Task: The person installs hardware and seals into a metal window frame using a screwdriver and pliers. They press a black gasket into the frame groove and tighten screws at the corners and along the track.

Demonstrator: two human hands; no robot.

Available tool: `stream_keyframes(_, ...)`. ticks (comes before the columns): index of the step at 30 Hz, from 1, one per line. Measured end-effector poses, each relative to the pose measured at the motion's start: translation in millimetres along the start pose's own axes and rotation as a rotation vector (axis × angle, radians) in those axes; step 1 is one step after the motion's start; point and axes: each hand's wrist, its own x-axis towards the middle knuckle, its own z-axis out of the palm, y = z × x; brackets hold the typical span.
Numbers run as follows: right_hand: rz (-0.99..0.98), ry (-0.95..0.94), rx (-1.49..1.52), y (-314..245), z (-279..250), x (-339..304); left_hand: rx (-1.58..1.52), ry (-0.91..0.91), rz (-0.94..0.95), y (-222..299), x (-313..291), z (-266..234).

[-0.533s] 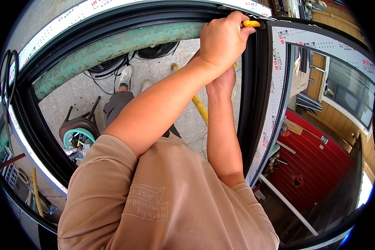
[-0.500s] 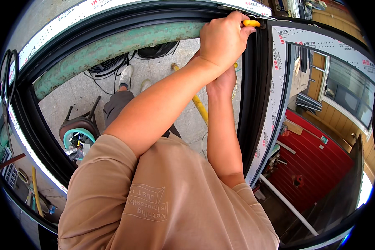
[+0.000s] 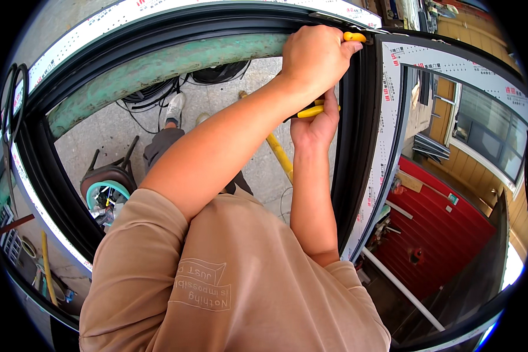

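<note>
My left hand (image 3: 315, 56) is closed at the upper right corner of a dark window frame (image 3: 351, 135). Its thumb and fingers pinch a small yellow piece (image 3: 354, 37), which looks like a handle end; the rest of it is hidden. Below it, my right hand (image 3: 315, 126) is turned palm up near the frame's right side. The fingers curl round a pair of yellow-and-black handles (image 3: 310, 111), apparently pliers, whose working end I cannot see behind the left wrist.
A green pipe (image 3: 170, 73) runs behind the frame's upper bar. On the floor lie black cable coils (image 3: 220, 73) and a yellow pole (image 3: 280, 157). A teal bucket (image 3: 108, 188) of small items sits on a brown stool (image 3: 107, 176). To the right stands another film-covered frame (image 3: 387, 111).
My right hand has turned, and its yellow-and-black handles now show below the left wrist. My left hand has shifted slightly down, still at the corner with the yellow piece.
</note>
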Motion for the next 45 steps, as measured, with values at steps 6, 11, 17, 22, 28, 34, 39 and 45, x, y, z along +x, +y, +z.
stream_keyframes(6, -0.001, 0.059, 0.015, -2, -5, -19, 0.009, -0.088, -0.074, 6, 2, -5)
stream_keyframes(11, -0.017, 0.040, 0.035, 1, -3, -27, -0.038, -0.138, -0.100, 4, 4, -2)
stream_keyframes(17, -0.166, -0.025, -0.115, -1, 3, -43, 0.033, -0.186, -0.114, 3, 10, -1)
stream_keyframes(22, -0.296, -0.019, -0.258, -15, 0, -50, -0.087, -0.250, -0.172, 3, 15, 1)
stream_keyframes(28, -0.376, -0.017, -0.334, -23, 12, -70, -0.257, -0.355, -0.233, 2, 18, 3)
stream_keyframes(34, -0.474, -0.013, -0.397, -30, 22, -81, -0.530, -0.385, -0.317, 5, 16, 7)
stream_keyframes(39, -0.618, -0.009, -0.562, -46, 36, -88, -0.845, -0.506, -0.600, 18, 19, -3)
stream_keyframes(45, -0.749, -0.006, -0.748, -61, 56, -88, -0.994, -0.541, -0.787, 27, 24, -8)
